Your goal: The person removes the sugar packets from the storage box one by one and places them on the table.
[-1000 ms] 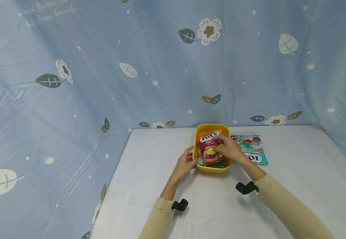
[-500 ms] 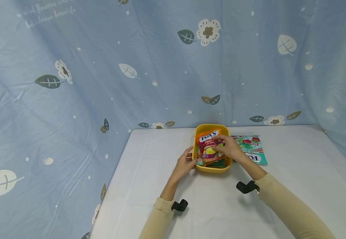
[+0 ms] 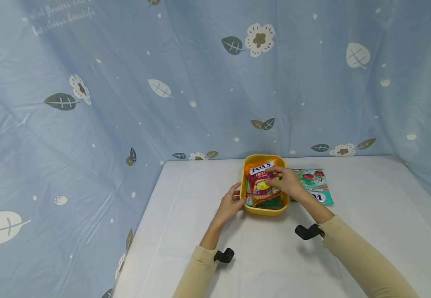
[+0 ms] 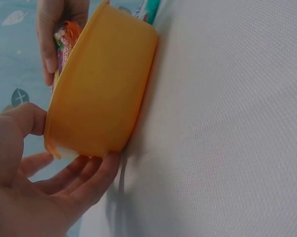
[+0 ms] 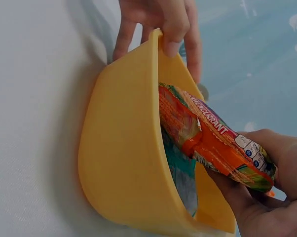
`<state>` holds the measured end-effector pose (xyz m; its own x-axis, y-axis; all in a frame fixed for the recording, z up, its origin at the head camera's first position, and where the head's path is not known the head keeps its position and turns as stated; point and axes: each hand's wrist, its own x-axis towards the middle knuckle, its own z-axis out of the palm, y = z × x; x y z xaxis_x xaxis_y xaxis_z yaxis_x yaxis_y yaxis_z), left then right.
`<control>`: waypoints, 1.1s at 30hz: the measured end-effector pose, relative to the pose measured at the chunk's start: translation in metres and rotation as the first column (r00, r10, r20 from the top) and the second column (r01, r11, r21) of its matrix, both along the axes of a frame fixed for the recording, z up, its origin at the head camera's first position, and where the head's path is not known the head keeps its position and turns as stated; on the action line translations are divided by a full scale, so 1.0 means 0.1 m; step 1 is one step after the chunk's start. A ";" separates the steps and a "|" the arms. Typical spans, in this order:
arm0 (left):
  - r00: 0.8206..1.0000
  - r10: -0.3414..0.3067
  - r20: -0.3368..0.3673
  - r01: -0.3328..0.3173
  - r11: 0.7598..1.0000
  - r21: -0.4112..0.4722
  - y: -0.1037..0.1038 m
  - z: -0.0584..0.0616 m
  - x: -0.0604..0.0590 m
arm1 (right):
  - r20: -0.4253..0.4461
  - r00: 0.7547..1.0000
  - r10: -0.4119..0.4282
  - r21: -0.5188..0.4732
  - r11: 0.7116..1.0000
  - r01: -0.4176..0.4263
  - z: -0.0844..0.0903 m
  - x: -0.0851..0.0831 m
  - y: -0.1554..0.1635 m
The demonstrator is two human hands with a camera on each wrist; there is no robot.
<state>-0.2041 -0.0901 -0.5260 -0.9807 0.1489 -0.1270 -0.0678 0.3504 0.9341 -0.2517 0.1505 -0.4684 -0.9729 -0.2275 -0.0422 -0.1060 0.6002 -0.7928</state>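
Candy bag [image 3: 261, 182], orange, half inside yellow tub [image 3: 264, 209] on desk [image 3: 275, 256], pinched by right hand [image 3: 287, 184]. Left hand [image 3: 230, 205] grips tub's near-left rim, thumb over edge. Teal candy bag [image 3: 317, 186] lies flat just right of tub.

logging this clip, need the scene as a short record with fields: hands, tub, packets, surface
left hand: left hand grips the near-left rim of the yellow plastic tub, thumb over the edge
right hand: right hand holds the orange Fox's fruit candy packet, tilted, partly inside the tub
tub contents: a teal packet lies under the orange one
outside tub: a green Fox's candy packet lies flat on the table, right of the tub
surface: white cloth-covered table
backdrop: blue curtain with leaf and flower print
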 end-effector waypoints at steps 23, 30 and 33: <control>1.000 0.000 -0.013 0.000 1.000 0.015 0.00 -0.01 0.00 | -0.031 1.000 -0.003 -0.023 1.000 0.002 0.09 0.01 0.11; 1.000 -0.004 -0.018 0.005 1.000 0.022 0.00 0.02 0.02 | -0.023 1.000 -0.002 -0.049 0.999 0.001 0.12 0.01 0.17; 1.000 -0.004 -0.023 0.004 0.999 0.033 0.01 0.01 0.02 | -0.033 0.999 -0.013 -0.049 0.999 0.012 0.13 0.01 0.20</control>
